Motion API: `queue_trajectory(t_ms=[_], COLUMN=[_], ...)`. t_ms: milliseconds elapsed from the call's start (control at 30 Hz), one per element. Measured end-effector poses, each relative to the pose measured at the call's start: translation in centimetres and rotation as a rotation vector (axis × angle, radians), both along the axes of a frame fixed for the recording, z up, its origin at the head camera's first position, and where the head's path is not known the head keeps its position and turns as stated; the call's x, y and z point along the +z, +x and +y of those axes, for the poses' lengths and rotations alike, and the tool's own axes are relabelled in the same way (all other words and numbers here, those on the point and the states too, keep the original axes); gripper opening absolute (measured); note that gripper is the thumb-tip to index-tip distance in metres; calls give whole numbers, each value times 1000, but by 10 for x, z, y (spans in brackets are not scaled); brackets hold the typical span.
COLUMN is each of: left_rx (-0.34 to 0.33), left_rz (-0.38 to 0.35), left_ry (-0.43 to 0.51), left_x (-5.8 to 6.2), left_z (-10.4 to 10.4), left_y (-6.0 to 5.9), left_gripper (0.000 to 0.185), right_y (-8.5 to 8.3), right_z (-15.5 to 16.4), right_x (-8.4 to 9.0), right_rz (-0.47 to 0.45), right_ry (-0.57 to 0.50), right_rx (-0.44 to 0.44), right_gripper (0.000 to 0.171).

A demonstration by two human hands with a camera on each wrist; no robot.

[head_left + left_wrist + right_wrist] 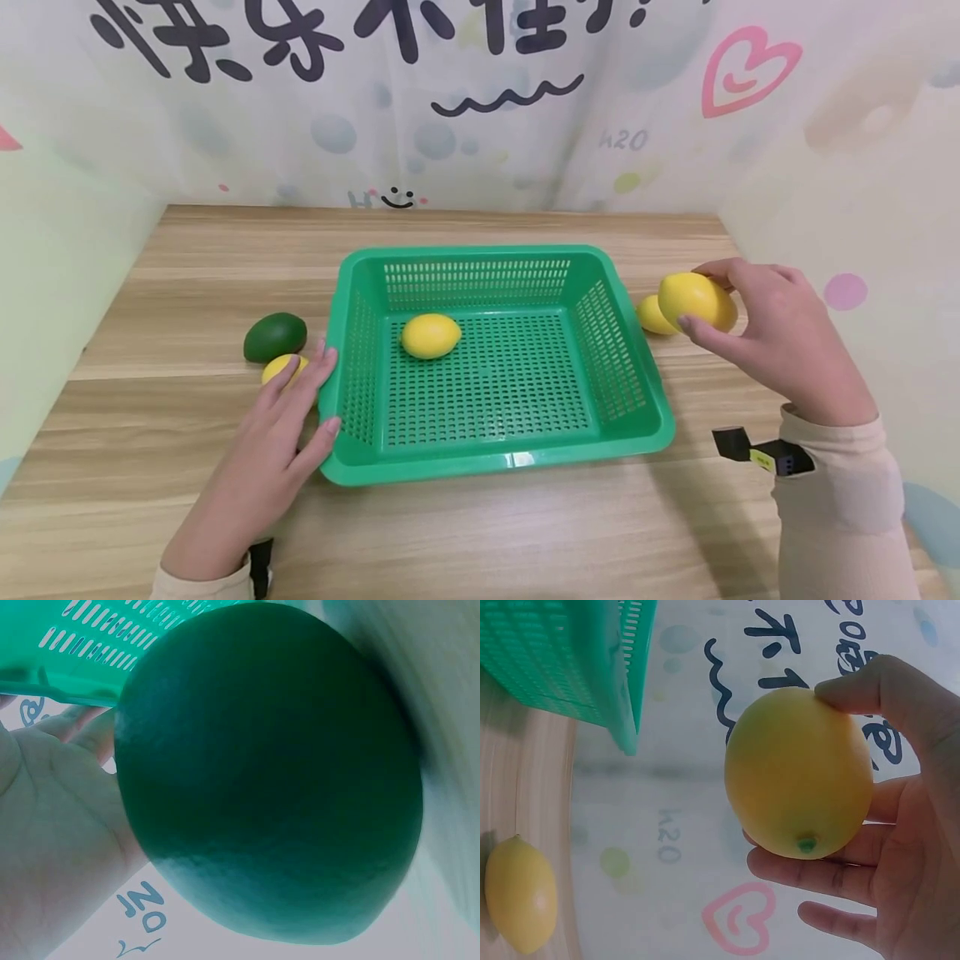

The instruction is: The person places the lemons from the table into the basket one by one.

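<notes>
A yellow lemon point(688, 300) is held up by my right hand point(780, 333), between thumb and fingers, right of the green plastic basket point(495, 463). The right wrist view shows this lemon point(799, 776) with its green stem end toward the camera. My left hand point(262, 454) rests at the basket's left rim, fingers extended and fingertips touching it. Inside the basket lies one lemon point(431, 337). Beyond the left hand are a dark green avocado-like fruit point(275, 337) and a lemon point(282, 367), partly hidden by the fingers. A dark green rounded object point(270, 780) fills most of the left wrist view.
Another lemon point(654, 315) lies on the wooden table point(480, 533) just right of the basket, partly behind the held one. A printed cloth backdrop point(510, 158) stands along the table's far edge, with light walls at both sides.
</notes>
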State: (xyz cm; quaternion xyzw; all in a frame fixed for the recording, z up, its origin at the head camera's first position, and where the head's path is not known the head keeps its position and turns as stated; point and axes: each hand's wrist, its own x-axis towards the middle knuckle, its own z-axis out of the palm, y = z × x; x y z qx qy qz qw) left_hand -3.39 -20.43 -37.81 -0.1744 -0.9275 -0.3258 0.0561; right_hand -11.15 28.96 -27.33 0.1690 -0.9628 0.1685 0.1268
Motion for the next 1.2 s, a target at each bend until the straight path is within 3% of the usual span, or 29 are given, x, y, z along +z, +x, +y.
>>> queue_trajectory(t_ms=[1200], left_rx=[1], left_rz=[0], left_ry=[1], left_x=[1], left_z=[-1], left_y=[1], left_gripper=[67], right_y=[-8], right_z=[-25], right_x=[7], right_rz=[-20], right_ry=[-15], right_rx=[48], right_gripper=[46])
